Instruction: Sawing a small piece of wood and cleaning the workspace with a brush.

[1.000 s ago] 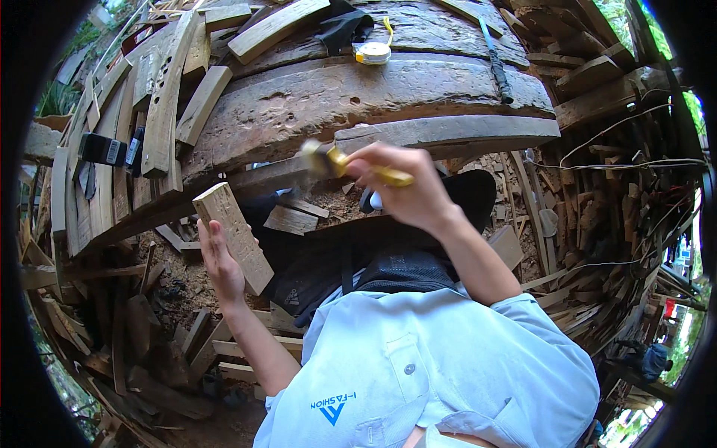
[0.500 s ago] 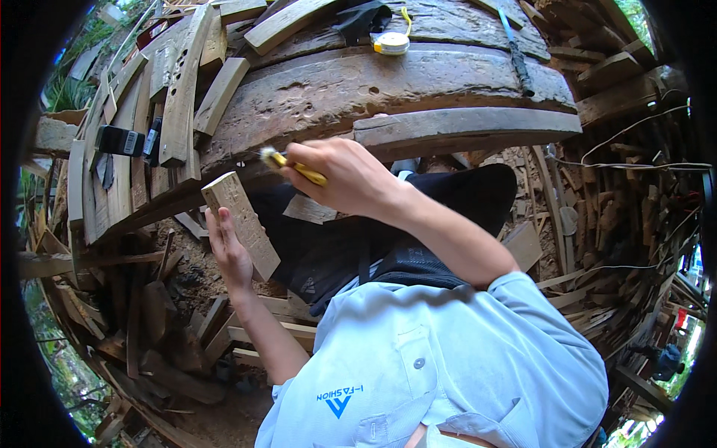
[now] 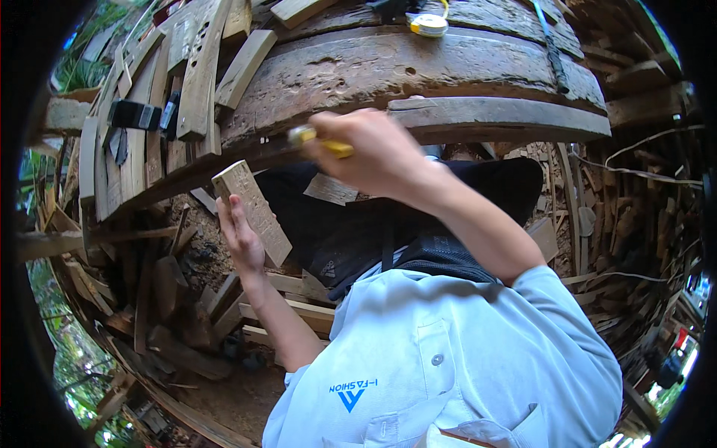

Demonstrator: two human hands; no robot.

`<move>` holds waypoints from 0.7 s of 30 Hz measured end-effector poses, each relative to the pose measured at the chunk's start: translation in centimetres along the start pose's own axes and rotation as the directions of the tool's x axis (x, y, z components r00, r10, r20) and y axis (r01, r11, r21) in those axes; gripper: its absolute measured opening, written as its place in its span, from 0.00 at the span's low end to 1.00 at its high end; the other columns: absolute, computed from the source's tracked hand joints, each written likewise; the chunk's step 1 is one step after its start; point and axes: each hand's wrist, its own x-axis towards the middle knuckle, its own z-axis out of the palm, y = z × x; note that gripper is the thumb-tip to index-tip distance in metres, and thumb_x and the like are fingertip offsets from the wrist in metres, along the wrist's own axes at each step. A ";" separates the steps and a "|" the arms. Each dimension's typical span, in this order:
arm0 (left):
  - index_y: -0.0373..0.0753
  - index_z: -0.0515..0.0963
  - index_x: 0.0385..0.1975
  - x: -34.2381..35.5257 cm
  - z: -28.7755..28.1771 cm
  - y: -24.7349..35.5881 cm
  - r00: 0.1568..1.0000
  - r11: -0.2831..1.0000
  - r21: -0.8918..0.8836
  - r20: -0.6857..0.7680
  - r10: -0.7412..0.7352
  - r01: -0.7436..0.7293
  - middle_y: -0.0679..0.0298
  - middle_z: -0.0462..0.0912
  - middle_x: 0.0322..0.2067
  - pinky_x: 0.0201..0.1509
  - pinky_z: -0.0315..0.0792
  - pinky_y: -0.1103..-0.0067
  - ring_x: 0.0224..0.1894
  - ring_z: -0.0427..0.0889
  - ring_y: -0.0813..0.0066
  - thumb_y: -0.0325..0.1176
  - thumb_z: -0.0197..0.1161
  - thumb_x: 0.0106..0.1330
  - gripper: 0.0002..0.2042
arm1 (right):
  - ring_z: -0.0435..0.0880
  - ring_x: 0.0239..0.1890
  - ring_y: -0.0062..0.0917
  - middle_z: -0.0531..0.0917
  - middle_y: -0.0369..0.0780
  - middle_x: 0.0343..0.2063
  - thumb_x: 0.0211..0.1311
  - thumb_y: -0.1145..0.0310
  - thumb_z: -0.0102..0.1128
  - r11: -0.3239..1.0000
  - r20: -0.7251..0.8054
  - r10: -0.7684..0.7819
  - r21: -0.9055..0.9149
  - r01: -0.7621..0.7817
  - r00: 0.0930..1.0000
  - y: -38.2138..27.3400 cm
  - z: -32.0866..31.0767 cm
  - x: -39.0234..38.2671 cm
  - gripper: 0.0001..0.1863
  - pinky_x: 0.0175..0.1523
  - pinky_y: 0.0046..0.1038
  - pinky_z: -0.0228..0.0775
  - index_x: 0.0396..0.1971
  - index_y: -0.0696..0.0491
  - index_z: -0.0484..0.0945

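We look down on our own two bare hands at work before a weathered brown worktop of thick, pitted planks (image 3: 328,78), which spans from ten o'clock to two. At nine o'clock, our left hand (image 3: 243,237) grips a pale, rectangular wooden block (image 3: 256,214) along its left edge; part of the grip is hidden behind the wood. The block is held up off the worktop, tilted, its long side running from eleven o'clock to five. At twelve o'clock, our right hand (image 3: 373,153) is closed around a small yellow-handled brush (image 3: 336,148). Its pale bristle end, blurred, points toward ten o'clock, near the block but apart from it.

On the worktop, a round white-and-yellow tape measure (image 3: 429,25) sits at one o'clock, and a slim tool with a blue shaft and black grip (image 3: 556,71) lies at two. A black, box-shaped object (image 3: 134,115) rests at ten o'clock, beside long, grey-brown wooden strips (image 3: 196,82). We wear a light blue shirt (image 3: 478,351).
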 end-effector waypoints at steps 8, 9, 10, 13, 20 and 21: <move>0.28 0.57 0.73 -0.2 -1.2 1.7 0.997 0.997 -0.010 0.013 -0.075 0.075 0.54 0.77 0.51 0.49 0.77 0.75 0.43 0.83 0.68 0.63 0.52 0.77 0.42 | 0.88 0.32 0.51 0.85 0.53 0.24 0.68 0.64 0.58 0.994 0.019 0.106 -0.040 -0.106 0.994 1.9 4.7 1.4 0.12 0.40 0.48 0.83 0.33 0.58 0.80; 0.28 0.57 0.73 -0.2 -1.2 1.6 0.996 0.996 -0.012 0.009 -0.085 0.085 0.54 0.77 0.51 0.49 0.77 0.75 0.43 0.83 0.68 0.63 0.52 0.77 0.42 | 0.89 0.31 0.50 0.86 0.53 0.24 0.69 0.64 0.58 0.982 0.021 0.175 -0.082 -0.172 0.984 2.2 2.9 -0.1 0.12 0.38 0.48 0.83 0.34 0.58 0.80; 0.28 0.54 0.74 -0.1 -1.1 1.5 0.997 0.997 -0.014 0.002 -0.080 0.080 0.53 0.77 0.52 0.49 0.77 0.75 0.41 0.83 0.68 0.63 0.52 0.77 0.44 | 0.89 0.30 0.48 0.86 0.51 0.24 0.70 0.65 0.58 0.976 -0.013 0.171 -0.131 -0.172 0.985 2.8 1.1 -1.8 0.11 0.35 0.45 0.83 0.35 0.58 0.80; 0.27 0.49 0.77 0.8 -2.0 -1.3 0.992 0.993 -0.011 -0.051 -0.119 0.118 0.48 0.73 0.61 0.57 0.75 0.73 0.49 0.83 0.64 0.65 0.52 0.76 0.47 | 0.86 0.24 0.46 0.83 0.50 0.20 0.72 0.67 0.57 0.939 -0.069 0.264 -0.212 -0.273 0.962 3.2 -3.3 -5.9 0.10 0.31 0.44 0.80 0.33 0.58 0.78; 0.25 0.52 0.76 1.5 -1.0 -2.2 1.000 0.992 0.120 -0.014 -0.024 0.025 0.46 0.67 0.68 0.72 0.62 0.72 0.67 0.71 0.60 0.66 0.52 0.75 0.48 | 0.91 0.31 0.30 0.89 0.46 0.32 0.74 0.69 0.60 0.974 -0.330 0.199 -0.040 -0.224 0.923 5.8 -10.9 -7.1 0.08 0.34 0.27 0.87 0.39 0.57 0.83; 0.26 0.54 0.75 1.6 -1.1 -2.3 1.000 0.986 0.166 -0.015 0.020 -0.017 0.47 0.72 0.64 0.67 0.68 0.73 0.61 0.76 0.62 0.66 0.53 0.75 0.47 | 0.92 0.31 0.30 0.90 0.45 0.31 0.74 0.68 0.59 0.966 -0.416 0.187 -0.089 -0.244 0.890 7.9 -11.8 -6.5 0.09 0.34 0.26 0.88 0.39 0.58 0.83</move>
